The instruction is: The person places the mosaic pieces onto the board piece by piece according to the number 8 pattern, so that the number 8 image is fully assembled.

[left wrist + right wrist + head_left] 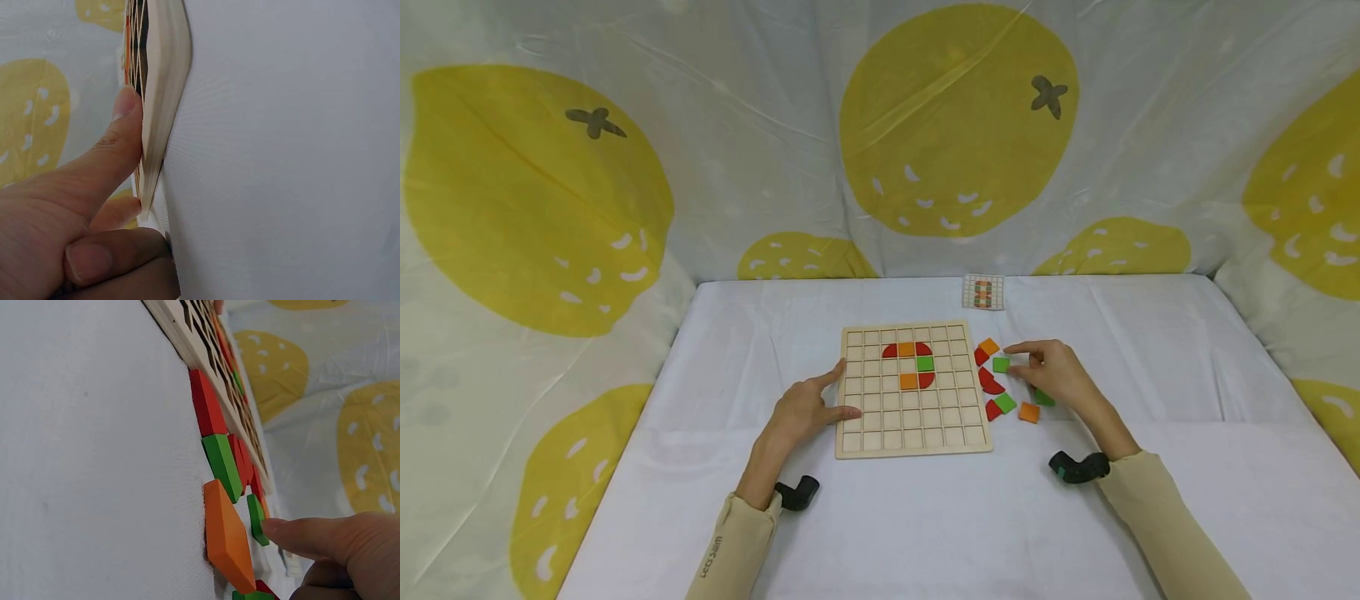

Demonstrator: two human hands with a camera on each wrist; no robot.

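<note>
A wooden grid board (895, 437) lies on the white cloth, with red, orange and green tiles in several of its cells. My left hand (801, 410) touches its left edge, the thumb (119, 128) lying over the rim and the index fingertip farther up the same edge. At the board's right side, my right hand (1054, 371) reaches among loose tiles. Its thumb (297, 532) touches a green square tile (1001, 365), while the index fingertip is extended just beyond that tile in the head view.
Beside the board lie red pieces (991, 383), an orange tile (1029, 412), another green tile (1005, 402) and a partly covered green piece (1043, 397). Behind the board is a small pattern card (982, 292). A lemon-print cloth (767, 167) hangs around the table.
</note>
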